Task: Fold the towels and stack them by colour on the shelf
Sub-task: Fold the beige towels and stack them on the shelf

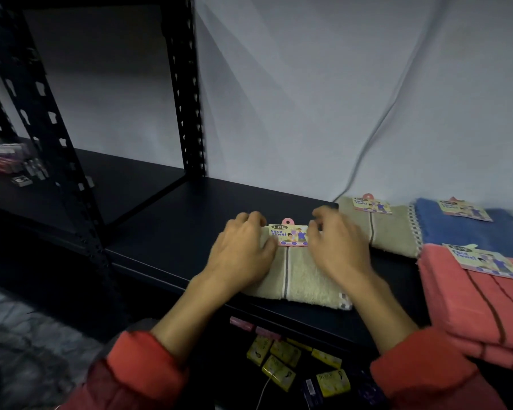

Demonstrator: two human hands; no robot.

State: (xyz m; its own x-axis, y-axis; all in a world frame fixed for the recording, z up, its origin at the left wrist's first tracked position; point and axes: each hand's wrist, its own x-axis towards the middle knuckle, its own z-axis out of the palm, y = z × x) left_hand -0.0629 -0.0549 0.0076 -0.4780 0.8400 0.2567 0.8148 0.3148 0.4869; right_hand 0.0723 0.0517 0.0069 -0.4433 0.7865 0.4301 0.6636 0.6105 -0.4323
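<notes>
Hands (pixel 243 253) (pixel 335 247) rest on beige towel (pixel 302 279); shelf (pixel 160 220).

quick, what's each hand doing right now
Left hand: open, resting on the beige towel.
Right hand: open, fingers loosely bent over the same towel, gripping nothing.

Left of the beige towel (pixel 299 276) the dark shelf board (pixel 160 232) lies bare up to the black upright post (pixel 187 93). On the right, a second beige towel (pixel 382 229), a blue towel (pixel 462 229) and a pink towel (pixel 480 303) crowd the way.
</notes>
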